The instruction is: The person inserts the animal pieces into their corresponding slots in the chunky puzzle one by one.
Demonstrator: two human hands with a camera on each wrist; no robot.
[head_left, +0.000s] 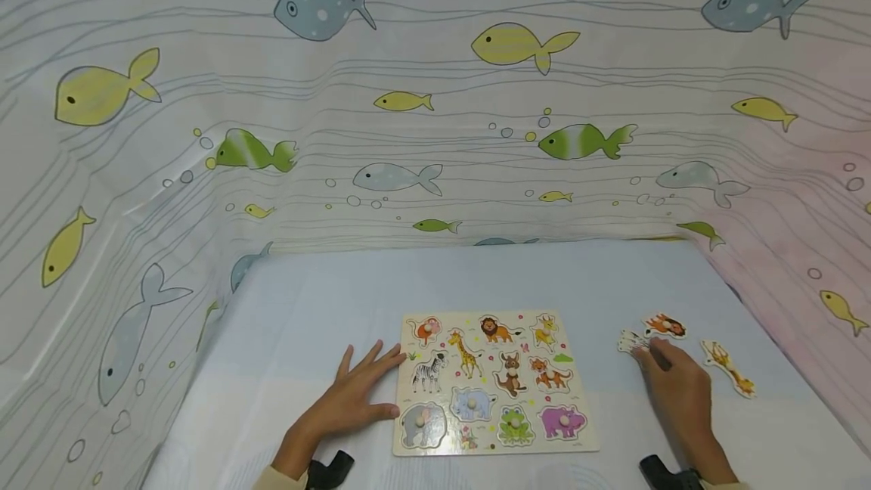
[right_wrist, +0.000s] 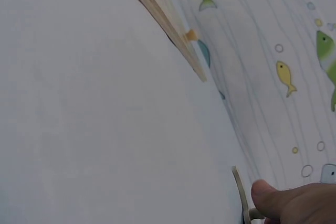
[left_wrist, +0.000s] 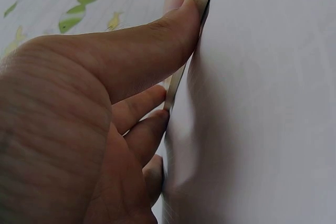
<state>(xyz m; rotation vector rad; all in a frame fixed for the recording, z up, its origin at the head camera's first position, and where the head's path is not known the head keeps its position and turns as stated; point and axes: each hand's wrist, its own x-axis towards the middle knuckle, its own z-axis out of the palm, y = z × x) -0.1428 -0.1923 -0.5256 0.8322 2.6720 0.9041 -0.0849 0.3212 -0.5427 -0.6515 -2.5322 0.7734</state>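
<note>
My left hand [head_left: 357, 393] lies spread beside the wooden animal puzzle board [head_left: 497, 445], its thumb and fingertips against the left edge. In the left wrist view the thumb [left_wrist: 181, 24] presses that edge, fingers almost straight. To the right of the board, my right hand [head_left: 680, 392] pinches a striped zebra puzzle piece [head_left: 631, 340], partly covered by the fingers. From the right wrist the piece [right_wrist: 240, 190] shows as a thin edge, with a small knob by the thumb. Touching distance away are an orange lion-like piece [head_left: 665, 325] and a giraffe piece [head_left: 728, 367].
Knobbed elephant [head_left: 423, 429], blue rhino [head_left: 472, 404], frog [head_left: 516, 426] and hippo [head_left: 563, 422] pieces sit in the board's lower part. Other animal pictures fill its upper rows. A pale cloth [head_left: 327, 286] covers the table; a fish-patterned curtain [head_left: 463, 142] surrounds it.
</note>
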